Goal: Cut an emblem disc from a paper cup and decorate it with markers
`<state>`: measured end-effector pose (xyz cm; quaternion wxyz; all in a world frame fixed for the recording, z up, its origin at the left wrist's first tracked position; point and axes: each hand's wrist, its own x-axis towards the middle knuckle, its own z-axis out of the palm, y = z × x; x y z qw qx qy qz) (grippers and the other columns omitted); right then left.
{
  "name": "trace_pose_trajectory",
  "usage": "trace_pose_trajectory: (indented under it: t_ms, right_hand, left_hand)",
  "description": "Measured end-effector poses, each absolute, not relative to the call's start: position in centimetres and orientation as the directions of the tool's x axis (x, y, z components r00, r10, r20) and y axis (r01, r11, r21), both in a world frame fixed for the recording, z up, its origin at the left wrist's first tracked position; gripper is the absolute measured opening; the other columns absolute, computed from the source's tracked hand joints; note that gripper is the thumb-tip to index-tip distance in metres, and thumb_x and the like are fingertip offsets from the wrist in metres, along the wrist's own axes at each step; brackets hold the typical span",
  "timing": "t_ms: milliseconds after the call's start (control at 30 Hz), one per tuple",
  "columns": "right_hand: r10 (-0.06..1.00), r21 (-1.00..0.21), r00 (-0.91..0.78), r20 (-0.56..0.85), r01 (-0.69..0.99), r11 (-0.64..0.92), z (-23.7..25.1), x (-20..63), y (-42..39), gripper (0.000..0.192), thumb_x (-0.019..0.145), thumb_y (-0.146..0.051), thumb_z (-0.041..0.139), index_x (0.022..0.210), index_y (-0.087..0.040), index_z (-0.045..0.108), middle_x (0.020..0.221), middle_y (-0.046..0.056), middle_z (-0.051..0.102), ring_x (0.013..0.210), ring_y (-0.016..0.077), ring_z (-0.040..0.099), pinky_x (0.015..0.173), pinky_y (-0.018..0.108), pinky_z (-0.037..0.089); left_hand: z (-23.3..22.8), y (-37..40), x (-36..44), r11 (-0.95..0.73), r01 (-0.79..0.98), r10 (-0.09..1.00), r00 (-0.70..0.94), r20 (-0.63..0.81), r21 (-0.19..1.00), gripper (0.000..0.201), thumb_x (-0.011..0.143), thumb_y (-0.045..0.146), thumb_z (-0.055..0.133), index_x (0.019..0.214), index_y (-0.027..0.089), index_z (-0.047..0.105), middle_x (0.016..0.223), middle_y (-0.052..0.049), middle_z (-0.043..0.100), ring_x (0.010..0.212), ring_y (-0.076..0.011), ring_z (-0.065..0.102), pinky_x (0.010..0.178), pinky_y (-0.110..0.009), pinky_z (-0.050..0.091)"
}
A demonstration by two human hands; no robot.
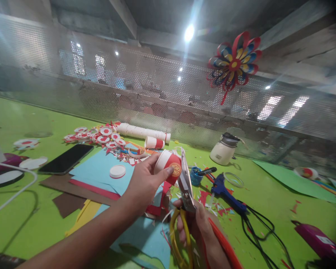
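Works at a green counter, with a perforated screen across the back. Has red-and-white rosettes heaped at the far side, next to a long white tube; nearer, a black phone beside blue sheets, with a white disc on top. Finds the right side crowded by a cream jar, a small blue pot and a blue glue gun. Covers part of the sheets with the left forearm.

Holds a red-and-white paper cylinder over the sheets and scraps near the middle, left grip clamped round its side, thumb beside the gold emblem. Grasps scissors by the handles, right grip closed on them, blades pointing up at the cylinder's right end. Cannot tell whether the blades bite into the paper.
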<state>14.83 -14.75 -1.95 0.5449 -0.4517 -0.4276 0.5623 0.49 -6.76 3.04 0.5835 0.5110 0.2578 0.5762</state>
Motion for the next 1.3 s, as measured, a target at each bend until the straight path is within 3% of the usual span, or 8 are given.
trace_pose_trajectory:
  t_ms: [400,1300]
  right_hand:
    - [1.0,-0.975,-0.009,0.002,-0.223,0.0,-2.2,14.9,-14.9,0.062,0.082,-0.071,0.05,0.102,-0.014,0.067,0.064,0.0,0.057,0.046,0.0064,0.051,0.044,0.018,0.039]
    - [0.995,-0.976,-0.099,-0.003,-0.217,-0.025,-2.2,15.4,-14.8,0.06,0.082,-0.07,0.052,0.101,-0.016,0.065,0.064,-0.001,0.057,0.046,0.0071,0.05,0.046,0.02,0.04]
  left_hand:
    - [3.6,-6.8,0.2,-0.169,-0.42,0.925,0.245,0.291,0.892,0.031,0.07,0.026,0.077,0.095,0.012,0.064,0.08,-0.004,0.071,0.069,-0.0125,0.06,0.066,-0.025,0.049]
    - [3.8,-6.5,-0.2,-0.198,-0.441,0.905,0.261,0.336,0.875,0.029,0.071,0.023,0.077,0.096,0.012,0.067,0.085,-0.006,0.071,0.073,-0.014,0.06,0.069,-0.026,0.048]
